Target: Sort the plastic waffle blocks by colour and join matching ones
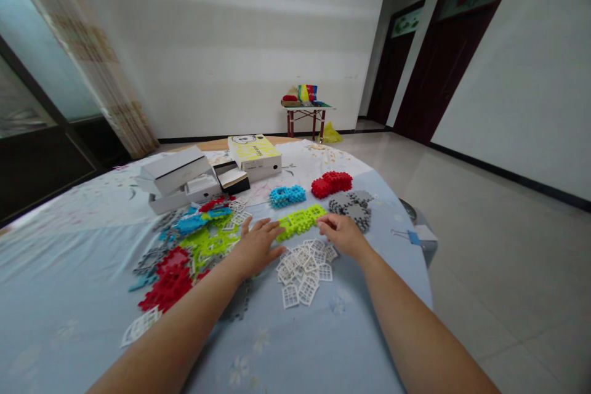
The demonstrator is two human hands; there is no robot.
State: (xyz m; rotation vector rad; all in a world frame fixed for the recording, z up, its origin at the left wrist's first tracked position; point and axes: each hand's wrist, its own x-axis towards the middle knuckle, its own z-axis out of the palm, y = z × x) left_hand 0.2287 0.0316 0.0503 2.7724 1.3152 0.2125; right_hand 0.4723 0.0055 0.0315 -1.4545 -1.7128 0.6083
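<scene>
On a pale blue flowered cloth lies a row of lime-green interlocking plastic pieces (301,221). My left hand (257,247) rests at its left end, fingers spread flat and touching it. At the row's right end my right hand (340,234) has its fingertips drawn together against the green pieces. Just in front of both hands sits a heap of white lattice pieces (305,269). Beyond the green row lie a blue cluster (287,196), a red cluster (331,183) and a grey cluster (354,205).
A mixed pile of red, green, blue and grey pieces (184,253) spreads to the left. White boxes (178,177) and a yellow-topped box (255,156) stand at the back. The table edge (418,258) drops off to the right. A small red-legged table (305,116) stands by the far wall.
</scene>
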